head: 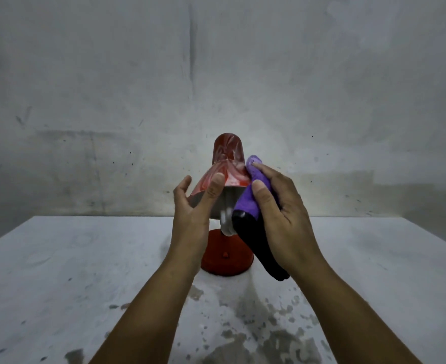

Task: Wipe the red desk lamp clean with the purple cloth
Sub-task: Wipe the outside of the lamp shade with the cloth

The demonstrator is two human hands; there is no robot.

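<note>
lamp (226, 179) on table (59, 271), wall (216, 74) behind lamp, left hand (193, 206) left of lamp, cloth (253, 200) right of lamp

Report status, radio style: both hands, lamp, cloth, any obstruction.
Left hand steadies red lamp shade. Right hand grips purple cloth, pressed on shade's right side. Nothing in the way.
</note>
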